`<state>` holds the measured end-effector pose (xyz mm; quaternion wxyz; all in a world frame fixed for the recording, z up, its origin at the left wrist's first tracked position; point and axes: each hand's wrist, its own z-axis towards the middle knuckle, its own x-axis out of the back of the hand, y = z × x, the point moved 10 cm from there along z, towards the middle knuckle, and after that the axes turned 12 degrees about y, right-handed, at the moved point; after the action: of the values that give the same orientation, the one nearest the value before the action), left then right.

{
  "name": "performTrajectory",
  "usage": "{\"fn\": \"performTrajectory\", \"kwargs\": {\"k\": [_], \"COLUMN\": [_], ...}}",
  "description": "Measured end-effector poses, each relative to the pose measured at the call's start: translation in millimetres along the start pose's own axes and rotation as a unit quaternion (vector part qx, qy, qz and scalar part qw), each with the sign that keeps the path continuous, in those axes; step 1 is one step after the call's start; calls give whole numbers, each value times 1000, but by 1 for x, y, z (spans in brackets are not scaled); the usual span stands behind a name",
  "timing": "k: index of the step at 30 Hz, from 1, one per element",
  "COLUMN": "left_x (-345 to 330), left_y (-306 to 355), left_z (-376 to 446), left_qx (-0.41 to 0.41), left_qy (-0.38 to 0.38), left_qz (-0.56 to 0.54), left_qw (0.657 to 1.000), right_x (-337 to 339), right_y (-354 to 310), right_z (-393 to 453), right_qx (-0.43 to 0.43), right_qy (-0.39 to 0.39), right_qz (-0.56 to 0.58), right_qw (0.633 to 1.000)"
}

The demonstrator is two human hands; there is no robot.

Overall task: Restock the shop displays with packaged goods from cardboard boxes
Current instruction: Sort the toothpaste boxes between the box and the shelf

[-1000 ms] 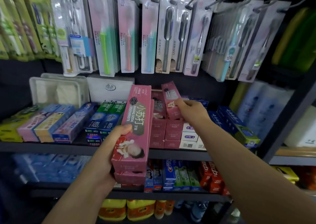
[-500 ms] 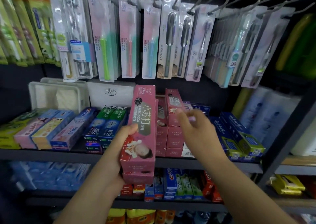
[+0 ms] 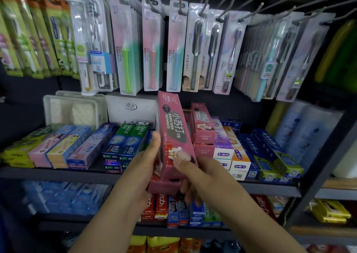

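The right hand [image 3: 204, 177] has left the shelved pink stack [image 3: 202, 125] and now pinches the top pink toothpaste box [image 3: 173, 135] gripped upright by the left hand [image 3: 146, 164], before the shelf [image 3: 58, 173], ready for placing.

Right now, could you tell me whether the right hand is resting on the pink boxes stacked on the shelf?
No, the right hand grips the bottom of the held pink toothpaste boxes together with the left hand.

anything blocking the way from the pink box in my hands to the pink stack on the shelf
Nothing visible does. The pink toothpaste box, held by the left hand and right hand, sits in front of the shelf, and the gap to the pink stack just to its right looks open.
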<state>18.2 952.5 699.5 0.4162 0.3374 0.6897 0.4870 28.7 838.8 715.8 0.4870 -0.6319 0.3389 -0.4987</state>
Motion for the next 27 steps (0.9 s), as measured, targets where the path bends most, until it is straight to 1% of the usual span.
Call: {"fn": "performTrajectory", "kwargs": {"k": [2,4,5,8,11,14,17,22,27], "left_x": [5,15,21,38,54,61,64,61,55], "left_y": [2,3,4,8,13,16,15,14,15], "left_z": [0,4,5,10,16,26,36,54,71], "left_qx": [1,4,3,6,-7,-3,4,8,-10], "left_qy": [3,24,39,78,99,96,95,99,93], "left_qz": [-8,-23,-30,-40,-44,-46,-41,-54,-60], "left_qw": [1000,999,999,996,994,994,995,994,994], "right_x": [-2,-2,1,10,13,10,8,9,22], "right_y": [3,4,5,8,13,22,31,34,37], "right_z": [3,9,14,33,53,69,81,87,86], "right_qx": [-34,-59,-66,-71,-89,-117,-134,-112,-96], "right_qy": [1,15,26,59,80,91,119,153,210], "right_qz": [78,154,171,152,119,119,145,199,164], "right_qw": [996,986,983,984,986,982,973,962,959]}}
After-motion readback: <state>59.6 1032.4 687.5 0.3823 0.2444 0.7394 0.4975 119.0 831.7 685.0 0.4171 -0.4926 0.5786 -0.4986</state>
